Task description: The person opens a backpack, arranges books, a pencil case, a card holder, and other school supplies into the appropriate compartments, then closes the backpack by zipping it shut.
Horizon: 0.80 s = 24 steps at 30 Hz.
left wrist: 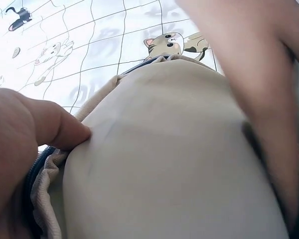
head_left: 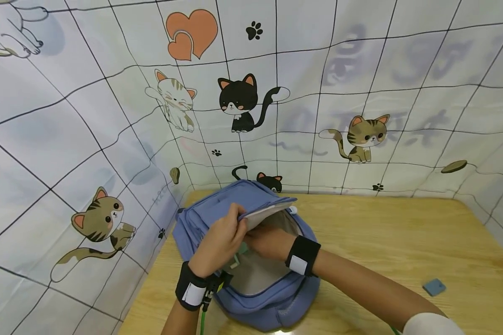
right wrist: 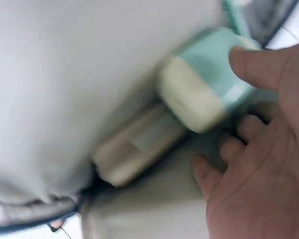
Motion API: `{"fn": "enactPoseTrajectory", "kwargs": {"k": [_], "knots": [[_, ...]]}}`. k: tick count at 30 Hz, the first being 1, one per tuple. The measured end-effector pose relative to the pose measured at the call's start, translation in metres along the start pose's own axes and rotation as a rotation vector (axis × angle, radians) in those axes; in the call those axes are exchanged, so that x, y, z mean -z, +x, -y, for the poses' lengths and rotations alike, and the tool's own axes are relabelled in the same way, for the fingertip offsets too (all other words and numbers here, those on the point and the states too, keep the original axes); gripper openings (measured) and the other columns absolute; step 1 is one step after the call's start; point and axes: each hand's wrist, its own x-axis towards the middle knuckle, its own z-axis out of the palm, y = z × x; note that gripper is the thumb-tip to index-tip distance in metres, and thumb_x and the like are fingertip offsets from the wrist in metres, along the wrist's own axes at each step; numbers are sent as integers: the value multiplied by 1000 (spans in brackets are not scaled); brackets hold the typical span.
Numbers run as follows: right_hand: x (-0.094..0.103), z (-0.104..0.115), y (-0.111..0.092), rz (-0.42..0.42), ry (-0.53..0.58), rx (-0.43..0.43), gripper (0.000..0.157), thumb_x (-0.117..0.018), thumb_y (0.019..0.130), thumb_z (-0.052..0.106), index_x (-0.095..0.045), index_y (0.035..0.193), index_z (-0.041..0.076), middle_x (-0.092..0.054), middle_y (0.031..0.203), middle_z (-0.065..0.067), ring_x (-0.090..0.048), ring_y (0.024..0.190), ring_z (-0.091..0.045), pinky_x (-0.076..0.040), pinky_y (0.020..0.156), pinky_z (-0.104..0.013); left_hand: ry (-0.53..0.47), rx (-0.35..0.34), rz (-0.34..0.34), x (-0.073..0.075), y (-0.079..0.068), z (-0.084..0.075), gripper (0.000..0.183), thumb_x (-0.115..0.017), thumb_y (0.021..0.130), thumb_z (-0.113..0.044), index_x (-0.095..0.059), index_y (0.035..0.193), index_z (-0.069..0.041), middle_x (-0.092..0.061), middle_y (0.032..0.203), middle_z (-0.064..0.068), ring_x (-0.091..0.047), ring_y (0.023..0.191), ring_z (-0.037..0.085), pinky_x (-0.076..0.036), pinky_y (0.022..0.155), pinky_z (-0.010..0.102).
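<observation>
A blue backpack (head_left: 272,307) lies unzipped on the table, its beige lining (left wrist: 169,149) filling much of the left wrist view. My left hand (head_left: 222,239) grips the edge of the raised front panel (head_left: 234,200), thumb pressed against the lining. Inside the opening, my right hand (head_left: 272,242) is partly covered by that panel. Seen from the right wrist, this hand holds a small teal-and-cream case (right wrist: 204,79), thumb on its teal side and the other fingers curled beneath. Beside the case, deeper in the bag, rests a brownish oblong item (right wrist: 139,144), blurred.
The backpack stands on a wooden table (head_left: 385,237) near its left side. A small blue-grey flat piece (head_left: 434,287) lies at the right, beyond my right forearm. Behind and to the left hangs a white gridded sheet (head_left: 302,60) with cat drawings.
</observation>
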Motion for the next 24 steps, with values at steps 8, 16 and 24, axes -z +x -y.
{"fn": "enactPoseTrajectory", "kwargs": {"k": [8, 16, 24], "knots": [[87, 11, -25, 27, 567, -34, 23, -68, 106, 19, -75, 127, 13, -78, 121, 1, -73, 108, -9, -58, 92, -22, -19, -32, 62, -12, -24, -2, 14, -49, 114, -16, -53, 126, -10, -58, 79, -5, -44, 57, 0, -40, 51, 21], [105, -26, -48, 76, 698, -225, 37, -64, 108, 18, -66, 144, 9, -69, 143, -8, -65, 133, -26, -56, 107, -46, 96, -253, 153, -50, -57, 1, 22, -65, 106, -10, -58, 127, -8, -75, 120, 8, -75, 109, 19, -62, 95, 40], [46, -44, -67, 409, 660, -265, 53, -61, 109, 18, -48, 160, 8, -38, 171, -18, -35, 157, -45, -36, 123, -62, 213, -249, 325, -72, -69, 1, 17, -71, 104, -15, -64, 119, -13, -66, 147, 16, -59, 143, 35, -44, 119, 61]]}}
